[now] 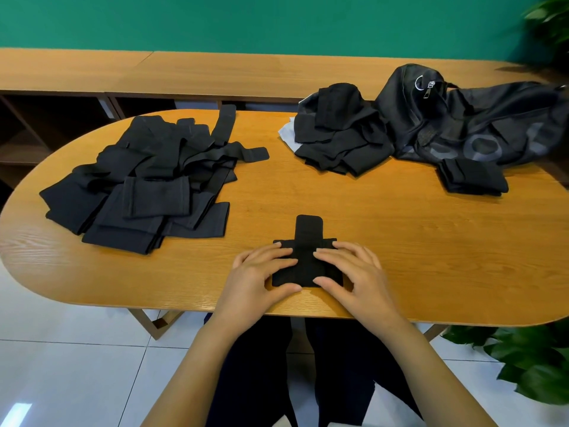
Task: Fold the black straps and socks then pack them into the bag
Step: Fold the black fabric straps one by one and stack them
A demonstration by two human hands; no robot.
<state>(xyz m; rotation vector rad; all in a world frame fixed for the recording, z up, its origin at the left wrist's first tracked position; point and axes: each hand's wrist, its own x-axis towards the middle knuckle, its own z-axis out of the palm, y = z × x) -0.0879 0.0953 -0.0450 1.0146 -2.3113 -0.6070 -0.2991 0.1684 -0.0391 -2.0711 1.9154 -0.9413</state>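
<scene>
A folded black strap lies near the table's front edge, its tab end pointing away from me. My left hand presses its left side with fingers on top and thumb at the near edge. My right hand presses the right side the same way. A loose heap of black straps and socks covers the left of the table. A pile of folded black pieces sits at the back right. The black mesh bag with a metal zip ring lies at the far right. A small folded stack rests in front of the bag.
The oval wooden table has a wooden bench and shelf behind it against a green wall. Green plants stand at the lower right and upper right. A white cloth peeks from under the folded pile.
</scene>
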